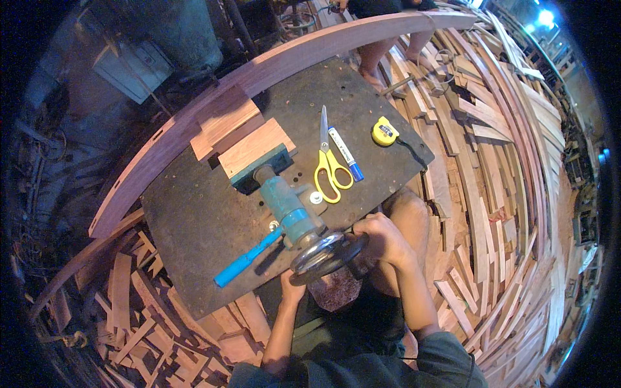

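A blue vise is mounted on a dark tabletop, with a shiny round handwheel at its near end. My right hand is closed round the right side of the wheel's rim. At the lower left of the same rim is my left hand, curled against it, its fingertips hidden by the wheel. Wooden blocks sit at the vise's jaw, against a long curved plank with slots near its left end. A blue lever sticks out to the left of the vise.
On the dark tabletop lie yellow-handled scissors, a blue-capped marker and a yellow tape measure. Piled wood strips cover the floor at right, with offcuts at lower left. Another person's bare feet show beyond the plank.
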Motion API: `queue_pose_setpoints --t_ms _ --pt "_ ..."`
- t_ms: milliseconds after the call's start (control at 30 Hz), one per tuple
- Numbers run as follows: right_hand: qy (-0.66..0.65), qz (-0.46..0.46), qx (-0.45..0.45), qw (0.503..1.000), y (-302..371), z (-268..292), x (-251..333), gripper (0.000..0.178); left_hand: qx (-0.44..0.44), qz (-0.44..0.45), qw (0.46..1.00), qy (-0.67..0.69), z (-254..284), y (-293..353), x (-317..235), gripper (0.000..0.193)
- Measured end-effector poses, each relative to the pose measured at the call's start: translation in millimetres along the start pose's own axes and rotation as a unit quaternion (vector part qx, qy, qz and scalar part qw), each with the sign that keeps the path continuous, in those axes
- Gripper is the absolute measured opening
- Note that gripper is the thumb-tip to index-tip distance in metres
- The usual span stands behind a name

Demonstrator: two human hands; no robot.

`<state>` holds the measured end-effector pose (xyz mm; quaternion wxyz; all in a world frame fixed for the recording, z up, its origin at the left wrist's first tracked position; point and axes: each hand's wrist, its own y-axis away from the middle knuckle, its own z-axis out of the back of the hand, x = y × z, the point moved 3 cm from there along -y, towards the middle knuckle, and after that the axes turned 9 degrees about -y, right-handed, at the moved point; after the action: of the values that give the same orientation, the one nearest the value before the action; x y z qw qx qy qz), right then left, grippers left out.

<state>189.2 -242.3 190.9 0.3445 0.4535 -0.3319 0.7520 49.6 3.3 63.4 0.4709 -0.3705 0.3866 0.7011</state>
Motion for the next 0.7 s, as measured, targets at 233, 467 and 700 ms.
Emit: queue_pose_setpoints --t_ms 233,467,700 --pt "-0.022 0.043 -0.046 0.998 1.5 -1.1 7.0 0.025 -0.008 0.007 0.998 -0.060 1.3 -2.1 3.1 0.022" --pt "0.025 0.036 -0.008 0.999 -14.9 0.4 19.8 0.017 0.009 0.007 1.000 -0.028 2.5 -0.9 1.3 0.019" --pt "-0.010 0.063 -0.098 0.993 -0.2 -6.3 0.2 0.017 0.032 0.042 0.997 -0.050 3.9 0.5 -0.4 0.019"
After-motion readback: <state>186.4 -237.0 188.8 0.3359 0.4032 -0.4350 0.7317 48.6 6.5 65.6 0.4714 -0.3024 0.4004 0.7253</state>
